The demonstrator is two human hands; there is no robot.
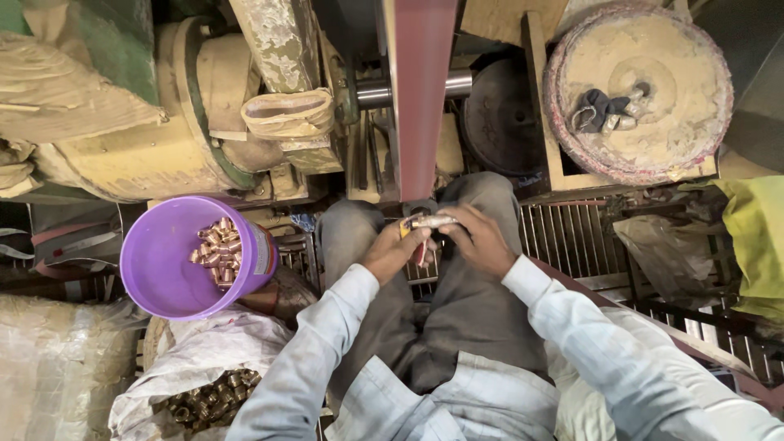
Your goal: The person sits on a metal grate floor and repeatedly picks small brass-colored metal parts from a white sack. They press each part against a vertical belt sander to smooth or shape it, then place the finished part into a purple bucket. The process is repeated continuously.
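Down at my left, a white sack (pixel 214 384) lies open with dull brass fittings (pixel 204 402) heaped inside, and above it a purple bucket (pixel 175 260) holds a smaller pile of brighter brass pieces (pixel 219 251), covering only part of its bottom. Judging from that, much of the batch in the sack is yet to be worked. Over my lap, my left hand (pixel 394 251) is closed around the near end of a short metal rod (pixel 433 221), with a fitting apparently on it, though I can't make it out clearly. A red sanding belt (pixel 420 90) runs just beyond it. My right hand (pixel 482 238) is curled over the rod's far end, fingers closed on it.
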